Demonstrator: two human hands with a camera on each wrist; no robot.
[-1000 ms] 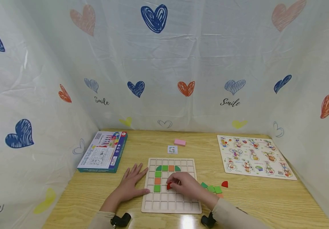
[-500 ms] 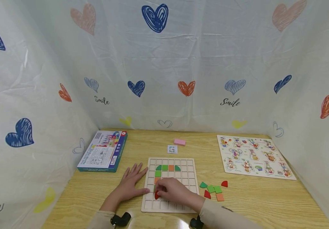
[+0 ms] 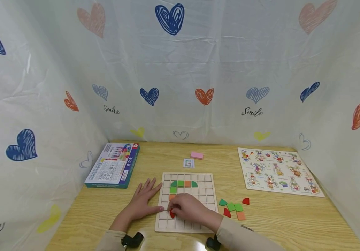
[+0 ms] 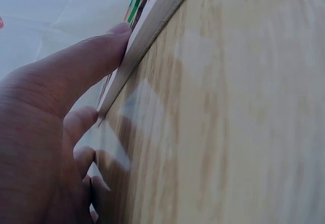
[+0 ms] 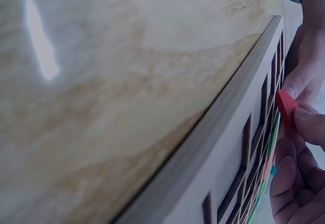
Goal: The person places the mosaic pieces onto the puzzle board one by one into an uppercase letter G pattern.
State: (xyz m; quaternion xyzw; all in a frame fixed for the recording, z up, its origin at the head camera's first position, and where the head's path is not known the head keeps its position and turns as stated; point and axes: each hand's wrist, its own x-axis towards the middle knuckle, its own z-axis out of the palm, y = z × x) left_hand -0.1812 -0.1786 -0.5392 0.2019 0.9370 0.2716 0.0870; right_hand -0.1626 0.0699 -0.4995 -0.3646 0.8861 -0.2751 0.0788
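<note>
My right hand (image 3: 190,208) pinches a red quarter-circle tile (image 3: 172,213) between thumb and fingers, over the lower left of the wooden grid board (image 3: 186,226). In the right wrist view the red tile (image 5: 286,108) stands tilted at the fingertips. My left hand (image 3: 143,202) lies with fingers spread at the board's left side, its thumb touching the edge. Along an upper row of the board sit a green quarter-circle (image 3: 174,183), a green square (image 3: 181,183), an orange square (image 3: 187,183) and another green quarter-circle. A green square (image 3: 173,190) and an orange square are below; my right hand covers cells there.
Right of the board lie loose tiles: green squares (image 3: 231,206), an orange square (image 3: 240,216), red quarter-circles (image 3: 245,201) and a green quarter-circle (image 3: 222,202). Behind are a small pattern card (image 3: 189,163), a pink block (image 3: 197,156), a box (image 3: 112,165) and a picture board (image 3: 278,172).
My right hand has carried the red tile left and towards me across the board, then nearly stopped in the last half second. My left hand has stayed in place.
</note>
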